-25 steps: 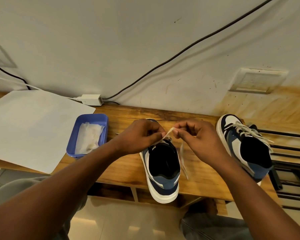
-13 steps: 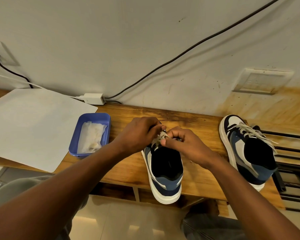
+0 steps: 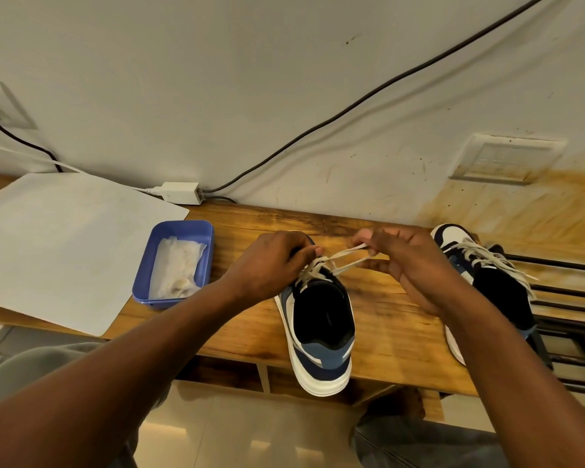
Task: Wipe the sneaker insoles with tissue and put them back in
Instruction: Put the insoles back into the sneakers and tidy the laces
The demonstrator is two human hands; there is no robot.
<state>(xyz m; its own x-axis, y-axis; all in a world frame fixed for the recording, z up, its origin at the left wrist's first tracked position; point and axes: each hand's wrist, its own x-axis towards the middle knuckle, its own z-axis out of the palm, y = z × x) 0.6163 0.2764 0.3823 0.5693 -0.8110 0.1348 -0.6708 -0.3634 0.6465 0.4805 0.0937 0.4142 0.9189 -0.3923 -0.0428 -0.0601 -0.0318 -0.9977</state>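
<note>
A blue, white and black sneaker [image 3: 321, 336] stands on the wooden bench [image 3: 395, 332], heel toward me and jutting over the front edge. Its cream lace [image 3: 343, 261] runs from the eyelets off to the right. My left hand [image 3: 272, 261] grips the lace at the top of the tongue. My right hand [image 3: 409, 261] pinches two strands of the lace and holds them taut to the right. The second sneaker [image 3: 487, 285] stands at the right, laced, partly hidden by my right forearm. Both shoe openings are dark inside; no insole can be made out.
A blue plastic tray [image 3: 183, 231] holding crumpled tissue [image 3: 176, 268] sits left of the sneaker. A large white sheet [image 3: 58, 244] covers the bench's left end. A white adapter [image 3: 179, 191] with cables lies by the wall. A black metal rack [image 3: 568, 319] stands at right.
My hands met over the tongue half a second ago. Since then my right hand has drawn the lace out to the right, pulling it taut, while my left hand stayed at the tongue.
</note>
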